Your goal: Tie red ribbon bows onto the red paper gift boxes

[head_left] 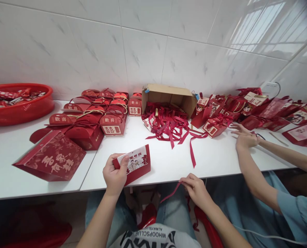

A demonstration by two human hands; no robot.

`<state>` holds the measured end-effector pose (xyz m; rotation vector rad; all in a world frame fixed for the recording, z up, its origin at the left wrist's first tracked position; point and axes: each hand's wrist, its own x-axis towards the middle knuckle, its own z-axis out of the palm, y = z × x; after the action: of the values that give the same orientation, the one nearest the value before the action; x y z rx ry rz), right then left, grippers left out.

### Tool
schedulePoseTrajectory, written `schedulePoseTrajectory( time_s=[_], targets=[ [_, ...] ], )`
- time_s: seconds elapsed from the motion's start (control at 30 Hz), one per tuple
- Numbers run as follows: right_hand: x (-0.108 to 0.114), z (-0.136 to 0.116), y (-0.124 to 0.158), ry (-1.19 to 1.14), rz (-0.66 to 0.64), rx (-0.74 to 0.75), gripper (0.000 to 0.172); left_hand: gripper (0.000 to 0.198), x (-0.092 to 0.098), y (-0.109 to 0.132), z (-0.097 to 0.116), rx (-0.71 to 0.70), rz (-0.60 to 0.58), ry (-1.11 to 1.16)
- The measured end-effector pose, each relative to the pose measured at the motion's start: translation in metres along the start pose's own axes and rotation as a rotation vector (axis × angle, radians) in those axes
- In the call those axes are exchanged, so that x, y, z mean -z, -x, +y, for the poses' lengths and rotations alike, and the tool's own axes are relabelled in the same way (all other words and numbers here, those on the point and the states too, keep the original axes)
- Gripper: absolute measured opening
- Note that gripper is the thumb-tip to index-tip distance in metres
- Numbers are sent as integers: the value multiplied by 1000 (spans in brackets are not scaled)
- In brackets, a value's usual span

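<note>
My left hand (115,175) is closed around a small red gift box (140,167), thumb on its white printed front with figures and Chinese characters. The box is held above the white table's (109,151) front edge. Lower right, my right hand (196,189) pinches a dark red ribbon (172,193), whose loose end hangs down over my lap. Beyond both hands a heap of red ribbons (167,124) spills from a cardboard box (169,91) lying on its side. One ribbon strand (192,151) trails from the heap toward the front edge.
A red basin (21,112) of wrapped sweets stands far left. Nearer is a larger red box (53,156), with rows of red candy boxes (113,124) behind. Many red boxes (300,119) crowd the right side, where a co-worker's hands (246,137) reach over the table. A tiled wall backs it.
</note>
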<state>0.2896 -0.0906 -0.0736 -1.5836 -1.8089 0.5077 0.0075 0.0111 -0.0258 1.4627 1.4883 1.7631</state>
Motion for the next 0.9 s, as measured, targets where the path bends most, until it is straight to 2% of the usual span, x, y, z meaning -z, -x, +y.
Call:
schedulePoseTrajectory(
  time_s=[0.2,0.47,0.57,0.7,0.8,0.9],
  targets=[
    [-2,2,0,-44,-69,-41,28,25,1,1,-2,3,0,11],
    [2,-4,-10,-219,-163,-311,23,26,0,0,-1,1,9,2],
    [10,-25,-16,-333,-198,-260,19,26,0,1,1,4,9,0],
    [11,-75,-28,-531,-106,35,15,25,0,6,6,11,-34,7],
    [-4,-111,-40,-637,-7,135,11,24,-2,15,12,0,-71,27],
    [-27,-134,-49,-682,78,77,6,22,-4,24,18,3,-125,77]
  ],
)
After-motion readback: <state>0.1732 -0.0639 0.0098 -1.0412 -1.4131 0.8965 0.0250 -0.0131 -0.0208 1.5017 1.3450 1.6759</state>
